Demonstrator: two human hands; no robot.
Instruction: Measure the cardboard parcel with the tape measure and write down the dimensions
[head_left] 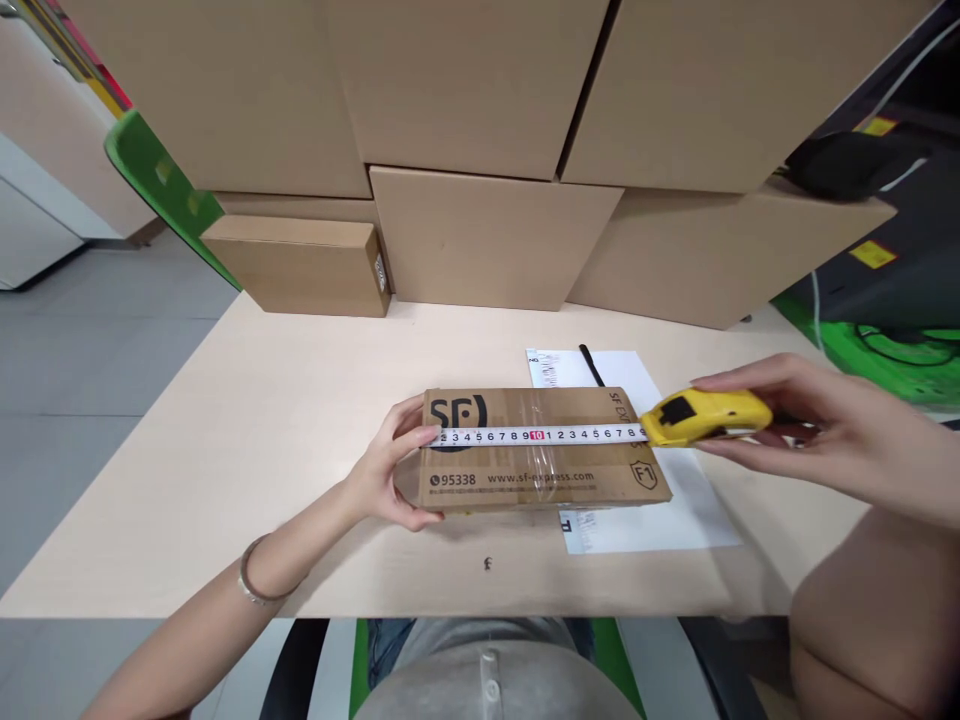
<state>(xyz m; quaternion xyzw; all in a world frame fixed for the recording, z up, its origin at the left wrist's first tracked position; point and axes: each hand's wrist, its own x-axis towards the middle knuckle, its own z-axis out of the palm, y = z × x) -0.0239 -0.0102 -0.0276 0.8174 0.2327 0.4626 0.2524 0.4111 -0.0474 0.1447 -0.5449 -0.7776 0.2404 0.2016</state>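
A brown cardboard box [517, 465] printed with SF express lettering is in front of me above the table. My left hand [401, 470] grips its left end, the thumb pressing the end of the tape blade [577, 434] onto the top face. The white blade runs straight along the length of the box to the right. My right hand [810, 430] is closed around the yellow tape measure [705, 415], whose mouth sits near the box's right end. Clear packing tape crosses the middle of the box.
White paper [652, 530] lies partly under the box, with a black pen [591, 365] on it. A smaller closed carton [307, 265] stands at the back left. Large stacked cartons [495, 240] wall off the far side of the table [262, 400].
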